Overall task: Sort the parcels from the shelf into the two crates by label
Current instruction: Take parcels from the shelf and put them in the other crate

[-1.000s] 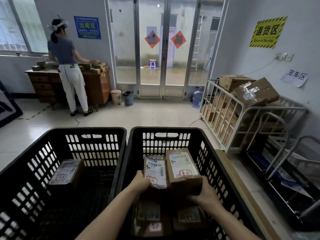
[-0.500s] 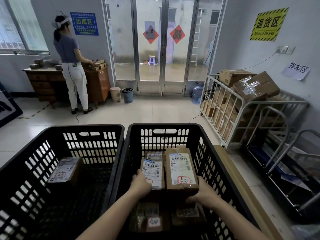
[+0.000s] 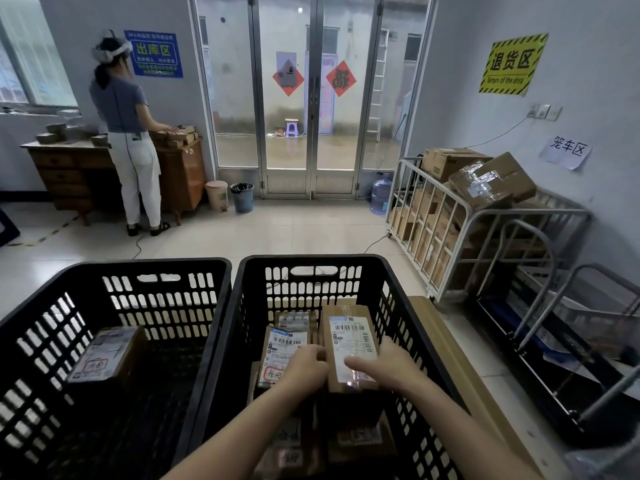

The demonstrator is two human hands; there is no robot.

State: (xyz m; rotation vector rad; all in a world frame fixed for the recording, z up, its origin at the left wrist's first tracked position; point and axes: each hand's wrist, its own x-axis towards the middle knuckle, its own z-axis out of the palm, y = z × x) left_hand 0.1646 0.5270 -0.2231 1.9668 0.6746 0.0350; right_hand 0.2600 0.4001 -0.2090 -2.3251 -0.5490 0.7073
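Inside the right crate (image 3: 311, 259), two parcels are held side by side above the parcels already lying on the bottom (image 3: 360, 441). The tall parcel (image 3: 346, 327) is clamped by the right hand (image 3: 384, 365): the thumb is laid across the lower part of its white label and the fingers are wrapped round its right edge. The grip of the left hand (image 3: 304, 367) is curled over the near right corner of the smaller parcel (image 3: 282, 344), with the fingertips tucked into the gap between the two parcels; its knuckles touch the left edge of the tall parcel. A red-outlined mark is visible on the smaller parcel just beside the left hand. A further labelled parcel (image 3: 294, 320) is partly hidden behind the smaller one.

One parcel (image 3: 104, 355) lies in the left crate (image 3: 149, 265), which touches the right crate. To the right, a wire cage cart (image 3: 460, 216) loaded with cartons (image 3: 491, 181) is placed against the wall. At the far left, a second person (image 3: 124, 109) is seen at a wooden table (image 3: 69, 157).
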